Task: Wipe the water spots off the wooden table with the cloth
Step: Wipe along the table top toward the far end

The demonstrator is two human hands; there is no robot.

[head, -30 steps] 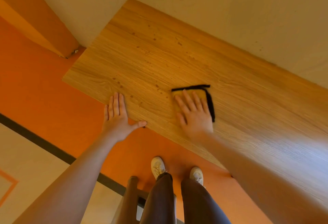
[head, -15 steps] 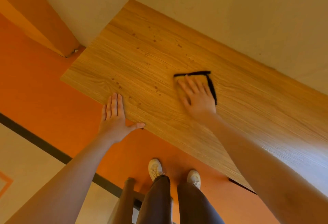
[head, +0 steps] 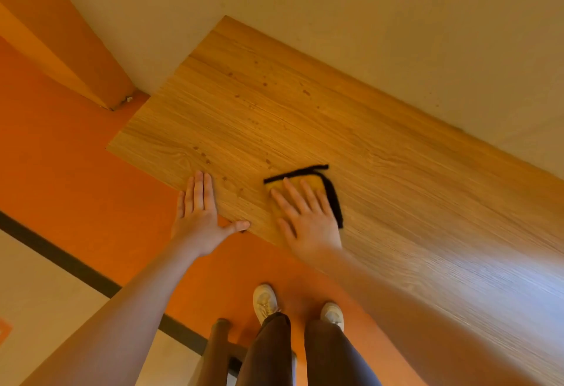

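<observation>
A folded yellow cloth with a black edge (head: 308,178) lies on the wooden table (head: 396,171) near its front edge. My right hand (head: 305,217) presses flat on the cloth with straight, spread fingers and covers most of it. My left hand (head: 200,217) rests flat on the table's front edge to the left, fingers straight, thumb out along the edge. Several small dark water spots (head: 207,158) dot the wood to the left of the cloth and further back (head: 305,92).
The table stands against a beige wall (head: 366,19). Below its front edge lie the orange floor (head: 76,156), my legs and white shoes (head: 265,301), and a dark wooden chair back (head: 218,352) beside my legs.
My right hand has pulled the cloth back toward me and the front edge after reaching further out half a second ago. My left hand has stayed in place.
</observation>
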